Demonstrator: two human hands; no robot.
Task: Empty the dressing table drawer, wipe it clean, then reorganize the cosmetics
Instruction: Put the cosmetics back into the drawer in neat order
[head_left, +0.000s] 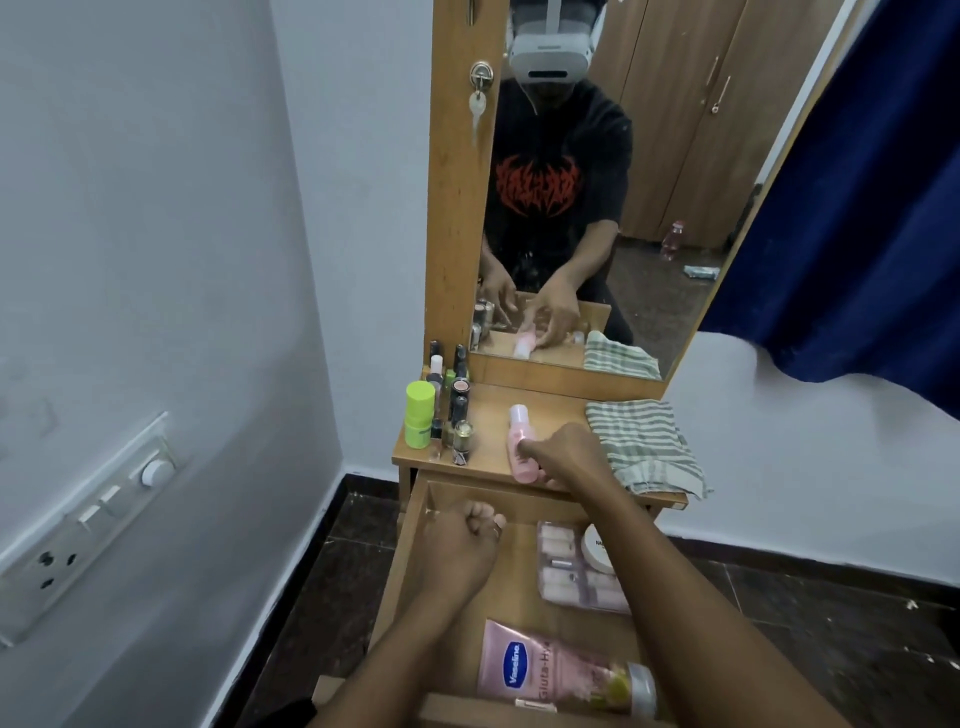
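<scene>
Vaseline tube (545, 670) and nail box (576, 571) still lie in the drawer (410, 545) — emptying half done, wiping ahead. Right hand (566, 452) grips a pink bottle (522, 447) on the desk (488, 452); left hand (462, 545) fisted, apparently empty.
</scene>
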